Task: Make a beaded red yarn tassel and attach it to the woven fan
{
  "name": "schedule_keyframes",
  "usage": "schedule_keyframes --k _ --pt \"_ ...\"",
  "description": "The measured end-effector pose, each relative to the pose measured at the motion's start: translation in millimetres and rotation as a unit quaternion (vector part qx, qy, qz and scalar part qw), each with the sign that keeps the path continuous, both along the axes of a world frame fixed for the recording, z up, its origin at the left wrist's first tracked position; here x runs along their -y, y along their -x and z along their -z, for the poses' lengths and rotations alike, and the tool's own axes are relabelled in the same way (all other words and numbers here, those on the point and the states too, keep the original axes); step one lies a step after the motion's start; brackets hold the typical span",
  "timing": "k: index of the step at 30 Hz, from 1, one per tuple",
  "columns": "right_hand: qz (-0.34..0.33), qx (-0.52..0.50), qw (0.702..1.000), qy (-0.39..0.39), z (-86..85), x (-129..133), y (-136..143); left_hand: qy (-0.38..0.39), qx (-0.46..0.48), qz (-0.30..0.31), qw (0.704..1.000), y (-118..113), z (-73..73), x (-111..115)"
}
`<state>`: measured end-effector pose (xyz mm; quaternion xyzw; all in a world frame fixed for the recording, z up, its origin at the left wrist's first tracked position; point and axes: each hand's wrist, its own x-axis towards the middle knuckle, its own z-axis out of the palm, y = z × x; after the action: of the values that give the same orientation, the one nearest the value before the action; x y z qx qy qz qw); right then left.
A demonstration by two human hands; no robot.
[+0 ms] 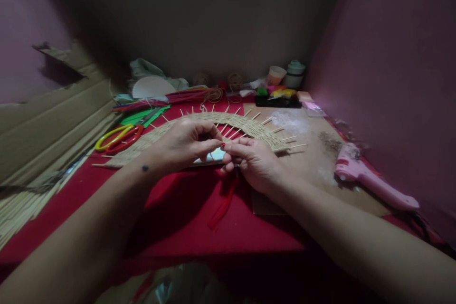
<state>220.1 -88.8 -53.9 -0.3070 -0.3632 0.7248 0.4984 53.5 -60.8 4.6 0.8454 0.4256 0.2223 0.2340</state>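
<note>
My left hand (pixel 188 140) and my right hand (pixel 256 161) meet above the table, fingertips pinched together. A small red bead (pixel 223 145) shows right between their thumbs and index fingers. Below my right hand hangs a red tassel (pixel 223 206), its upper end hidden by the curled fingers. Behind both hands lies a half-round woven fan (pixel 261 130) of straw-coloured cord, with thin sticks poking out along its outer edge. Under the fingers a pale blue-white piece (pixel 216 154) partly shows; I cannot make out what it is.
On the left lie yellow-and-red-handled scissors (pixel 119 138) on green sheets (pixel 137 116), beside cardboard (pixel 46 109) and thin sticks (pixel 21 213). A pink glue gun (pixel 374 183) rests at right on a brown board (pixel 313 166). Cups (pixel 276 76) and twine (pixel 215 95) stand along the back.
</note>
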Motion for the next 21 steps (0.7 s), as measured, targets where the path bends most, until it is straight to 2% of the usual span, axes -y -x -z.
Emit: schedule_keyframes --k 4,10,21 --pt "0.025 0.010 1.000 0.007 1.8 -0.3 0.7 0.015 -0.013 -0.021 1.000 -2.3 -0.7 1.9" --pt "0.023 -0.004 0.999 0.023 -0.7 0.1 2.2 0.025 -0.012 -0.029 0.999 -4.9 -4.3 4.1" --pt "0.046 -0.041 0.997 0.043 3.2 -3.8 1.8 -0.120 -0.028 -0.004 0.992 -8.3 -0.2 12.1"
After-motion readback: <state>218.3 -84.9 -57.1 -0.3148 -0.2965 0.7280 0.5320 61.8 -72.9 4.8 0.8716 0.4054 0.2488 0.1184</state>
